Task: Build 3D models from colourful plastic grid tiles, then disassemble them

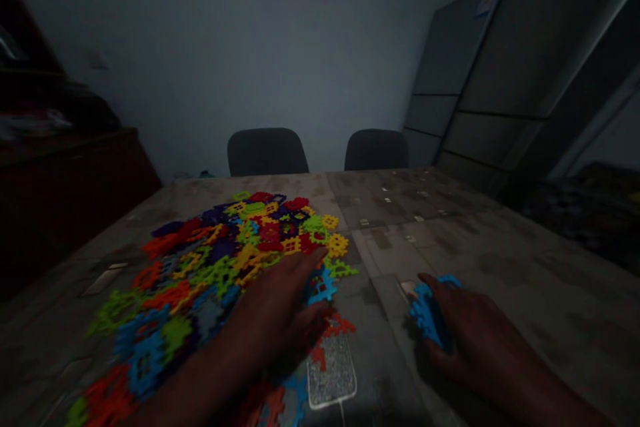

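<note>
My left hand (283,300) reaches over the right side of a heap of colourful plastic interlocking pieces (215,270). Its fingers and thumb are apart, with a blue interlocking piece (324,285) just beyond the gap between them. Whether they touch that piece, I cannot tell. Red-orange pieces (339,325) lie below the thumb, partly hidden by the hand. On the right, my right hand (465,320) is closed on a blue interlocking piece (425,312), gripped between thumb and fingers just above the table. Part of this piece is hidden behind the fingers.
A grey speckled rectangle with a white outline (333,373) lies on the patterned table (480,240) between the hands. Two dark chairs (267,150) stand behind the far edge. Tall cabinets (480,87) rise at right, and a dark wooden cabinet (75,193) stands at left.
</note>
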### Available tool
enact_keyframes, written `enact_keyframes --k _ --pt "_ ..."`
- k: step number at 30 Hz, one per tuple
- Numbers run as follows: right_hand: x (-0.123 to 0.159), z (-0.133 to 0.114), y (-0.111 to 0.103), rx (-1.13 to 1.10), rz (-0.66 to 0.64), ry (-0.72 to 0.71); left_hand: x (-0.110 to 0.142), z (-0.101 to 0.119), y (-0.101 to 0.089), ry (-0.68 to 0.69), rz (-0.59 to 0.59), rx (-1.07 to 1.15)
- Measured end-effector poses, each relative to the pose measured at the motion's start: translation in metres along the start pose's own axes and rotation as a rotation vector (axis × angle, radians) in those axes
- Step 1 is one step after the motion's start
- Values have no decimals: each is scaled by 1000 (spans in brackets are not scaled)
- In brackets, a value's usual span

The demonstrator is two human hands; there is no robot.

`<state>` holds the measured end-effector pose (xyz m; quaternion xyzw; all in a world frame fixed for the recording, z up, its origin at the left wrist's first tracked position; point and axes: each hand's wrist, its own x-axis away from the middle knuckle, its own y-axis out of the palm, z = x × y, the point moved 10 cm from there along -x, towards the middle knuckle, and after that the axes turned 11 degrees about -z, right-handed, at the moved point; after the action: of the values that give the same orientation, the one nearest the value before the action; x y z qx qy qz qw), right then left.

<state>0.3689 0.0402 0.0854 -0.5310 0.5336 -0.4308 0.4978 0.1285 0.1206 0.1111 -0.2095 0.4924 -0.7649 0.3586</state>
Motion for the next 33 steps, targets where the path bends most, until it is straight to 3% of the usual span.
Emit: enact_keyframes --k 4,7,10,16,22,33 --pt "34 36 6 72 51 94 -39 61 39 80 -170 -3" --pt "44 41 19 97 33 118 -69 95 60 117 -226 -3" --pt "46 41 29 107 31 125 -94 116 80 154 -241 -10" --pt "45 57 34 27 21 190 -125 132 113 175 -243 -27" --pt "56 71 35 -61 50 248 -130 138 137 191 -282 -12" --pt "56 76 54 -143 -1 203 -131 132 138 231 -301 6"
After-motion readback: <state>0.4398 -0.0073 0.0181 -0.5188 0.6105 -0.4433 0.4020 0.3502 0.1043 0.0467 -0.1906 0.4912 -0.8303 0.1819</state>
